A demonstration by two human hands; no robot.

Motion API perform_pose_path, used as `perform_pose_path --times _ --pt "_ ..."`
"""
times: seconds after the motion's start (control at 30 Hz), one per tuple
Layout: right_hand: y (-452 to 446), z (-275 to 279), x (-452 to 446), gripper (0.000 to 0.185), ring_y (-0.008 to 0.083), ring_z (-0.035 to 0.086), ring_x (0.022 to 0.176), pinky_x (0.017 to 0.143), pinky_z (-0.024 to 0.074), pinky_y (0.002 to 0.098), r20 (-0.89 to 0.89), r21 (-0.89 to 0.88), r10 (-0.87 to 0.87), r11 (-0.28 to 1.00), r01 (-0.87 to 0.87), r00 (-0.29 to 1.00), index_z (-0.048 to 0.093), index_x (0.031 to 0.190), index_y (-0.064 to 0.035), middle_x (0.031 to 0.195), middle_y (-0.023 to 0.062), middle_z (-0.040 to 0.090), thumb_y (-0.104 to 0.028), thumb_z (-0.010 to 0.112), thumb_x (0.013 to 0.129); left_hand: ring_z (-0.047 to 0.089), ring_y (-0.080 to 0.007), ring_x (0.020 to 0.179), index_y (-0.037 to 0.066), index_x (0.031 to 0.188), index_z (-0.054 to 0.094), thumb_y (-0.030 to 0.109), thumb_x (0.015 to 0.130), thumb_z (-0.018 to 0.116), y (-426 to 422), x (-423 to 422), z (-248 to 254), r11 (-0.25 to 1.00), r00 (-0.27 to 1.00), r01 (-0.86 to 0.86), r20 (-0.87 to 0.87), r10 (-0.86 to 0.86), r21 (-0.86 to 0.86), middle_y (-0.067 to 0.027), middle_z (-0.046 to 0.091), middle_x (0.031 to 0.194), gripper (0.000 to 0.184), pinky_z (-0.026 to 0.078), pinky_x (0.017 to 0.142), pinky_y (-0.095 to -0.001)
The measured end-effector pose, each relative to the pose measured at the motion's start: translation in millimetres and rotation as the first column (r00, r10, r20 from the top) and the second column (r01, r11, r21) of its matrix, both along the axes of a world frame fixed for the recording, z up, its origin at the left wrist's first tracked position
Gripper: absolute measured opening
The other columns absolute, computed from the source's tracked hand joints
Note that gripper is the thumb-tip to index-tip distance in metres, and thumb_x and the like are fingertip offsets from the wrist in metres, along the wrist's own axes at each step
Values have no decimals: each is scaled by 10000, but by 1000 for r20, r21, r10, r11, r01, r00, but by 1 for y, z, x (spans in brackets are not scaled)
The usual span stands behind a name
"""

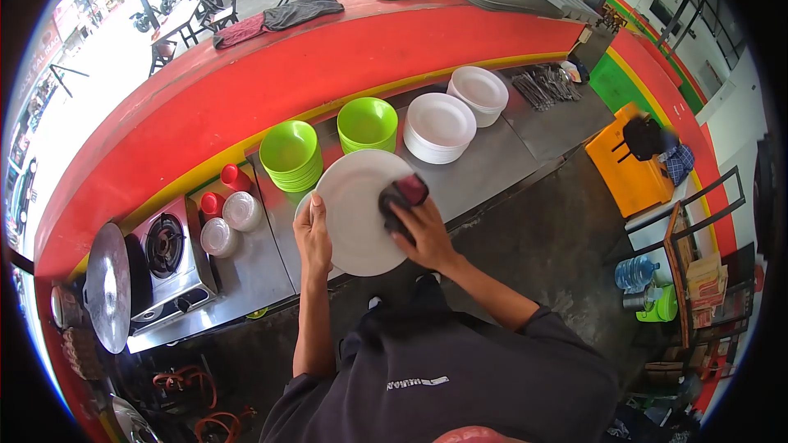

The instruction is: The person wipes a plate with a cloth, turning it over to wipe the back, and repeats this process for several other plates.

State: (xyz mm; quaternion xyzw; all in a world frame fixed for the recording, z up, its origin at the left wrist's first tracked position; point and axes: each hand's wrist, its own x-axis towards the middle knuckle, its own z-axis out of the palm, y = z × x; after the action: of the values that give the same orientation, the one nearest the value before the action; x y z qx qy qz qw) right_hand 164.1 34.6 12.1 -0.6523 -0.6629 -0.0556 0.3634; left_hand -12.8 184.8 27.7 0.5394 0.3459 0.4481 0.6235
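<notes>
A large white plate (353, 213) is tilted up in front of me. My left hand (313, 234) grips its left rim, thumb on the face and fingers behind. My right hand (423, 234) presses a dark cloth (400, 203) with a reddish patch against the plate's right side. Behind the plate, on the metal counter (492, 160), stand two stacks of green bowls, the left stack (291, 156) and the middle stack (367, 125). To their right are two stacks of white plates, a nearer one (440, 127) and a farther one (478, 94).
A gas stove (168, 258) sits at the left, beside a big round metal lid (108, 287). Red cups (236, 178) and small clear-covered stacks (242, 211) are near it. Cutlery (546, 86) lies at the counter's far right. An orange chair (628, 168) stands on the right.
</notes>
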Motion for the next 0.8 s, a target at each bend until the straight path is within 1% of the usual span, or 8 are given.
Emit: perform_pose_path --times 0.17,0.27,0.43,0.53,0.63,0.67,0.73,0.8 --pt "6 13 19 720 429 484 1276 1023 446 455 -271 65 -96 991 117 958 423 1441 -44 1425 225 454 -222 754 826 474 -72 777 -63 1127 656 412 1041 510 -14 5 21 994 994 106 -16 -106 -22 18 578 838 504 416 704 -233" --pt "6 37 33 735 422 552 1190 963 485 451 -238 107 -33 992 60 971 418 1443 -60 1331 218 532 -242 768 823 501 -85 798 -80 1161 641 411 1039 514 -18 7 35 960 949 272 -185 -256 69 -1 612 849 522 442 725 -258" --pt "-3 71 33 660 316 627 1110 910 529 415 -40 72 33 997 -30 999 508 1373 -106 1289 76 607 -232 799 794 533 -105 802 -80 1164 638 398 1039 515 -27 21 56 848 823 504 -387 -416 162 -44 656 856 509 463 738 -292" --pt "-6 79 42 654 315 643 1081 906 534 397 -60 123 26 992 -19 998 539 1341 -88 1214 105 643 -216 824 767 539 -113 801 -75 1166 643 385 1040 518 -26 26 86 803 786 558 -446 -429 211 -59 668 864 493 468 749 -295" --pt "-4 66 47 592 270 669 1030 898 534 369 -297 261 -75 953 157 952 568 1279 -37 1132 98 679 -193 838 776 543 -111 811 -69 1176 645 367 1042 519 -22 27 96 830 858 483 -340 -385 280 -54 672 874 474 472 766 -287" --pt "-2 57 46 573 254 670 1012 888 534 363 -549 259 -33 943 207 835 570 1265 -26 1121 88 680 -187 837 784 544 -109 817 -67 1182 645 361 1043 519 -20 27 98 848 890 437 -278 -360 299 -50 673 878 467 473 773 -283" --pt "4 27 33 537 221 672 976 869 534 352 -908 202 65 934 296 414 575 1236 -4 1098 68 683 -174 837 800 544 -85 845 -59 1192 646 350 1049 510 -22 27 100 901 950 307 -155 -271 305 -26 668 896 454 464 783 -254" --pt "13 12 9 486 192 619 1072 941 495 371 -994 67 91 940 333 -56 579 1230 -25 1164 48 643 -218 803 844 539 -73 853 -56 1200 643 349 1050 508 -23 27 100 941 983 180 -92 -160 286 -17 664 913 453 455 781 -237"
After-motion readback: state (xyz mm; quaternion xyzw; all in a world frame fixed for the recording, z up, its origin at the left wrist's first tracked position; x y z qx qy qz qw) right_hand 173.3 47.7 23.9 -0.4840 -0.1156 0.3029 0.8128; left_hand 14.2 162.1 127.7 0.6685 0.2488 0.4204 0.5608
